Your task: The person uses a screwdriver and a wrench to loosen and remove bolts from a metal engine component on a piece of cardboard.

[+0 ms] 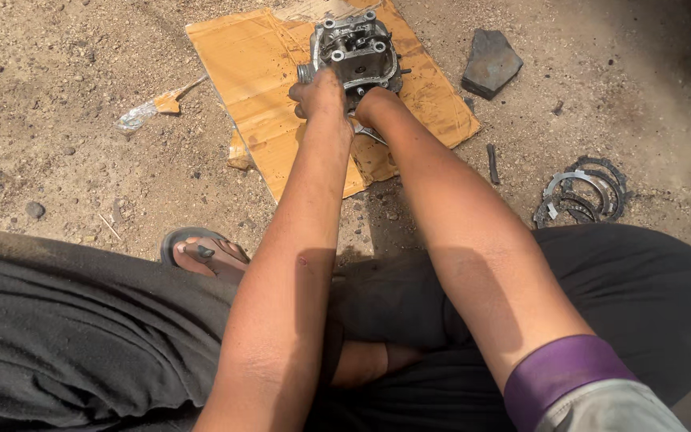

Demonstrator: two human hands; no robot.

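Note:
A grey metal engine cylinder head (355,50) lies on a sheet of brown cardboard (257,72) spread on the dirt. My left hand (319,92) grips its near left side, fingers closed around the casting. My right hand (373,104) presses against its near edge, fingers curled and mostly hidden under the part. A thin metal tool (371,134) pokes out beneath my right wrist; I cannot tell whether the hand holds it. Both forearms reach forward from my lap.
Several thin metal rings (581,192) lie stacked on the ground at right. A dark flat stone (489,64) sits beyond the cardboard, a short dark rod (493,164) near it. A crumpled wrapper (153,108) lies at left. My sandalled foot (201,252) and dark trousers (81,336) fill the foreground.

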